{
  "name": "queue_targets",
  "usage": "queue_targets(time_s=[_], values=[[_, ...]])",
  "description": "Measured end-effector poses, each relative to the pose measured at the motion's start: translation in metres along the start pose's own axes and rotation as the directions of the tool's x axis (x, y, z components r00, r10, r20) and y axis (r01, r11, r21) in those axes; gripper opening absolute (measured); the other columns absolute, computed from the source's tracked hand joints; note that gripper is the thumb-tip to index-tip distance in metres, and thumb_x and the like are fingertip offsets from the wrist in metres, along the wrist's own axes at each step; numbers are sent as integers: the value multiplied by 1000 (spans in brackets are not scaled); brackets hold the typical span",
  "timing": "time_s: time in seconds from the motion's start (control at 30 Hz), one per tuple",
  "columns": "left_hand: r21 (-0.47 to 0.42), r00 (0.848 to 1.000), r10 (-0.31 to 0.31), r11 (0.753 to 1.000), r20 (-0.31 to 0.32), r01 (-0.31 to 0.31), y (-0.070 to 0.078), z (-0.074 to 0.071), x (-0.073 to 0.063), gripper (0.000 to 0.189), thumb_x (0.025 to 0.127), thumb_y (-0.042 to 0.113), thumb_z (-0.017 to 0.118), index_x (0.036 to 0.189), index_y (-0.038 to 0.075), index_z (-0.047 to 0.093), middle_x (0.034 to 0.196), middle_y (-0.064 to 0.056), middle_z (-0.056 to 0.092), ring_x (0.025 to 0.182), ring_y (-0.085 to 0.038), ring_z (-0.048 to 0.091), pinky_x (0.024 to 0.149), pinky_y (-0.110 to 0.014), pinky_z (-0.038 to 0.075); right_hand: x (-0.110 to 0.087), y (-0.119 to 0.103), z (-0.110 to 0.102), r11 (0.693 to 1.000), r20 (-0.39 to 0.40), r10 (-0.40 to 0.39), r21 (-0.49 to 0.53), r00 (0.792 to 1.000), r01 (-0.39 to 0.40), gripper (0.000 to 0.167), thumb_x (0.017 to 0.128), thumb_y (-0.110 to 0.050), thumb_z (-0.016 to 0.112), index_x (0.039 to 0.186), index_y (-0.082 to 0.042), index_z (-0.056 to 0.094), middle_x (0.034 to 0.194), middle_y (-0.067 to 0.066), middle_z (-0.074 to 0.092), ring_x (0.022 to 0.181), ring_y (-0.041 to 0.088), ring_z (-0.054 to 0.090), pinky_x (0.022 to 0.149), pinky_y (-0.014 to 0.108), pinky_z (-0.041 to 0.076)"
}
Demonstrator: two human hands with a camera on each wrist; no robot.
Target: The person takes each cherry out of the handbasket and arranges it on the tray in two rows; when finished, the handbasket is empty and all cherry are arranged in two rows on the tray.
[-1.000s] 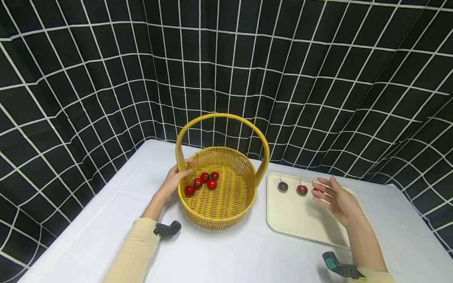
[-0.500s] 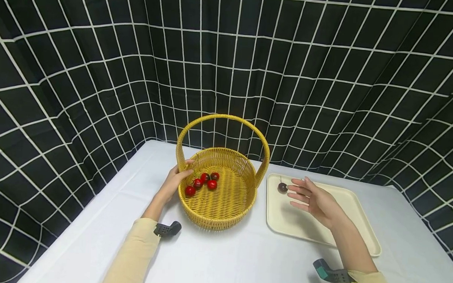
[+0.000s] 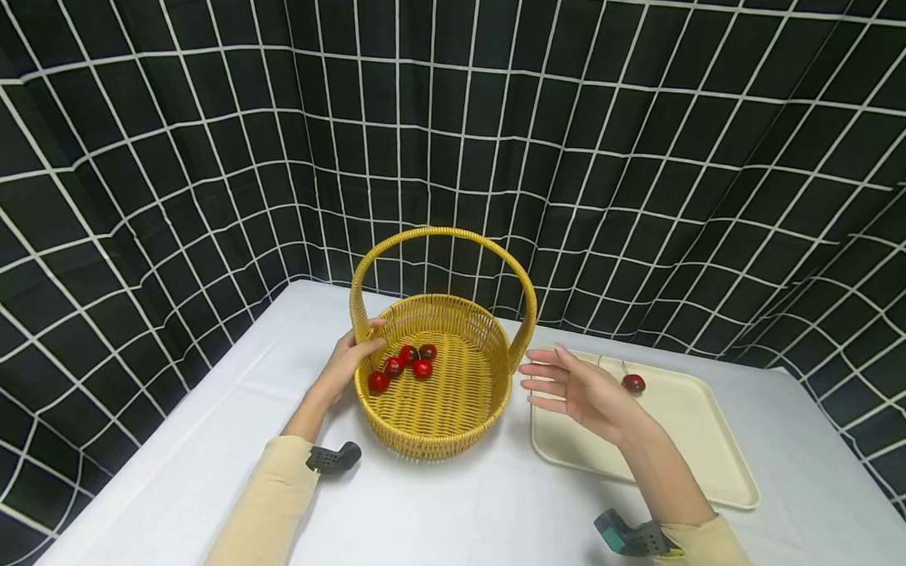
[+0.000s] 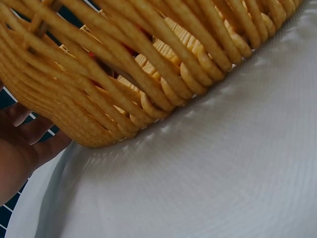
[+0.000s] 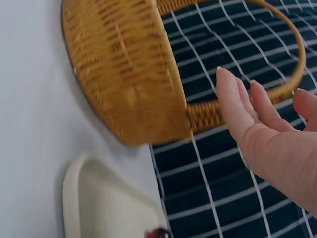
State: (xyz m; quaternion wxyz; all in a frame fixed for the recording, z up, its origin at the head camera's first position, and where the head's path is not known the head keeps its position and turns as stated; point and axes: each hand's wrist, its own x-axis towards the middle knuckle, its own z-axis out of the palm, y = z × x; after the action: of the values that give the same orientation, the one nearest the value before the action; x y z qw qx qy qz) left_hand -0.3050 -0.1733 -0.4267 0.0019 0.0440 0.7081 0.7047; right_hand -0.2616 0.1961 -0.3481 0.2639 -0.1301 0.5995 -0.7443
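A yellow woven basket (image 3: 432,445) with a tall arched handle stands on the table. Several red cherries (image 3: 394,366) lie in its left half. My left hand (image 3: 343,367) grips the basket's left side by the handle's foot, thumb over the rim; in the left wrist view its fingers (image 4: 52,147) lie against the outer wall. My right hand (image 3: 587,396), fingers extended and holding nothing, hovers over the left part of a cream tray (image 3: 687,441), fingertips close to the basket's right rim. One dark red cherry (image 3: 633,383) shows on the tray; beside it a thin stem pokes out from behind the hand.
A white cloth (image 3: 475,517) covers the table. Behind it and along both sides hangs a black curtain (image 3: 459,100) with a white grid. The right wrist view catches the basket's outer wall (image 5: 124,74) and one corner of the tray.
My right hand has swept left across the tray to beside the basket, uncovering the right cherry and hiding the ones further left. The left hand and basket stay put.
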Motion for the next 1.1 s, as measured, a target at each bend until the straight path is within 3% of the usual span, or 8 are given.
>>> queue_targets(time_s=[0.1,0.17,0.33,0.47,0.6,0.73,0.97,1.1], values=[[16,1000,-1,1000,-1,1,11,2,-7,45,97,6,48,141,-2,39,147,-21,34,135,-34,30,110,-48,22,12,-1,15,1000,7,-1,-2,1000,1,56,104,-32,36,140,10,30,125,18,55,113,29,56,95,42,45],[24,1000,2,1000,0,-2,15,4,-10,45,98,6,47,141,-3,39,147,-22,34,135,-34,30,110,-47,23,20,1,23,1000,13,-9,-1,1000,9,55,104,-33,36,139,9,33,122,17,56,112,30,56,95,41,46],[5,1000,11,1000,-4,-11,-3,0,0,45,98,9,49,141,0,40,148,-19,35,136,-32,29,111,-46,21,43,8,37,998,28,-57,41,998,55,53,105,-37,30,136,6,36,118,14,56,108,26,57,97,40,44],[14,1000,25,1000,-16,-24,-14,-1,5,44,97,13,51,140,4,43,147,-16,37,136,-30,30,111,-46,21,59,14,46,992,29,-84,102,996,80,58,105,-37,24,139,10,29,120,16,54,106,25,57,98,39,44],[37,999,27,999,-27,-26,-14,-2,5,44,97,15,51,139,7,45,146,-14,39,135,-29,31,111,-47,21,75,18,55,990,-3,-76,120,997,76,64,105,-40,22,143,12,23,126,23,48,105,25,58,96,38,45],[45,999,21,999,-27,-20,-14,-2,4,44,97,16,51,140,8,44,147,-13,38,136,-28,31,111,-47,21,88,23,63,993,-54,-36,110,998,41,63,105,-42,21,141,9,30,133,29,42,106,28,57,96,40,45],[29,1000,24,999,-16,-24,-14,-1,4,45,97,15,51,141,7,43,148,-14,37,136,-28,30,111,-46,20,106,28,67,992,-91,-8,128,996,20,65,104,-46,23,140,7,33,122,21,51,106,31,57,92,39,48],[20,999,40,999,-8,-40,-14,-1,5,45,98,15,51,141,6,42,148,-15,36,136,-29,30,111,-47,20,115,28,70,989,-109,-6,148,994,22,66,103,-47,25,141,5,35,128,25,48,109,33,56,95,41,46]])
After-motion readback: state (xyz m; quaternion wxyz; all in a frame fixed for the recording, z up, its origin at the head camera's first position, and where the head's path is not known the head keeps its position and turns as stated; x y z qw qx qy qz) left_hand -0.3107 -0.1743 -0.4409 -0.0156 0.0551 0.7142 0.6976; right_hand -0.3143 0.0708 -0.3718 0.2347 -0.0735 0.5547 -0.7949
